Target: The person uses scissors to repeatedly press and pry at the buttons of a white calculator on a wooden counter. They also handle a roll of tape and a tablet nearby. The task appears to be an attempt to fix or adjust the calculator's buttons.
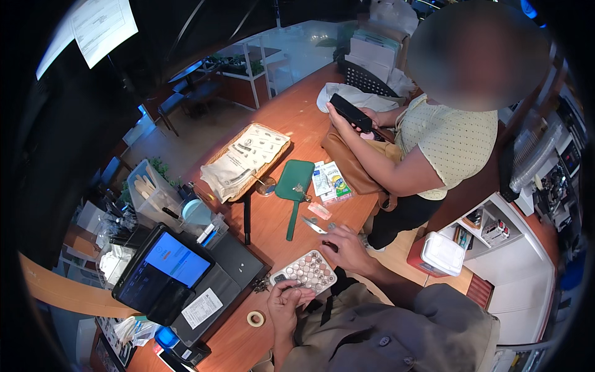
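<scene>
My left hand (287, 310) is closed on the lower left edge of a phone (308, 271) in a case patterned with round brown and white spots. My right hand (348, 249) is closed beyond the phone's far right corner, with something dark under its curled fingers. Just past its fingertips lies a thin silvery blade-like piece (314, 225); whether the hand holds it is hard to tell. A pinkish folded paper (319, 211) lies further off, beside a green pouch (295, 179) with a strap and keys.
Across the wooden counter (260, 217) stands a person with a black phone (350, 112) and a brown bag (352, 161). White and green packets (331, 180) lie near it. Left are a basket of paper bags (245, 162), a touchscreen register (167, 266) and a tape roll (255, 318).
</scene>
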`<state>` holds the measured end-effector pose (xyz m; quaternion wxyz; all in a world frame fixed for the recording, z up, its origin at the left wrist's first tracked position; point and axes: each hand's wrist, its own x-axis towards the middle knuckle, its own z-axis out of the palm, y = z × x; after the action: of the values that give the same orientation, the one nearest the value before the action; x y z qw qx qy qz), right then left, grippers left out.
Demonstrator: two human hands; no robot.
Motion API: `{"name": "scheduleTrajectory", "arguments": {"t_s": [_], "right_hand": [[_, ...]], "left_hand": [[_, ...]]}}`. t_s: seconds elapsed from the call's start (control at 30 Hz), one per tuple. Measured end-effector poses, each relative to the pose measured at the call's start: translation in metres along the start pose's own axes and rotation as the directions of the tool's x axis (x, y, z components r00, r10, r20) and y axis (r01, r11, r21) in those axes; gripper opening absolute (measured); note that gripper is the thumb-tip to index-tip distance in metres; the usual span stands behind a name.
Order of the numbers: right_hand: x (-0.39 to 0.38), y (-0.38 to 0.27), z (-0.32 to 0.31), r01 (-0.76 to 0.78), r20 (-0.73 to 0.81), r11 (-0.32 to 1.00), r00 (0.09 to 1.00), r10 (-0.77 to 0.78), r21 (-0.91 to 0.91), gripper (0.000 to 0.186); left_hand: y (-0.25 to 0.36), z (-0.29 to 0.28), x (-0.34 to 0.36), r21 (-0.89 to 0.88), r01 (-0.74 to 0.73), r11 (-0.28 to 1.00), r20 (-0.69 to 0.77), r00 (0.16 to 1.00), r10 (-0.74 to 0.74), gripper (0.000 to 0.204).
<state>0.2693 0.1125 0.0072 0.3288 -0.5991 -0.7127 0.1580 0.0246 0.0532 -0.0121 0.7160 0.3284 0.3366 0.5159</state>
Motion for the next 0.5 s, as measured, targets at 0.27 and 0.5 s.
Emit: {"name": "scheduleTrajectory", "arguments": {"t_s": [0.27, 0.5], "right_hand": [[-0.025, -0.042, 0.011, 0.325, 0.136, 0.824, 0.893, -0.429, 0.464, 0.030], [-0.028, -0.033, 0.017, 0.384, 0.130, 0.802, 0.864, -0.487, 0.457, 0.019]], "left_hand": [[-0.004, 0.006, 0.004, 0.014, 0.083, 0.996, -0.006, 0.997, -0.083, 0.046], [-0.007, 0.002, 0.001, -0.155, 0.228, 0.961, 0.037, 0.974, -0.225, 0.057]]}}
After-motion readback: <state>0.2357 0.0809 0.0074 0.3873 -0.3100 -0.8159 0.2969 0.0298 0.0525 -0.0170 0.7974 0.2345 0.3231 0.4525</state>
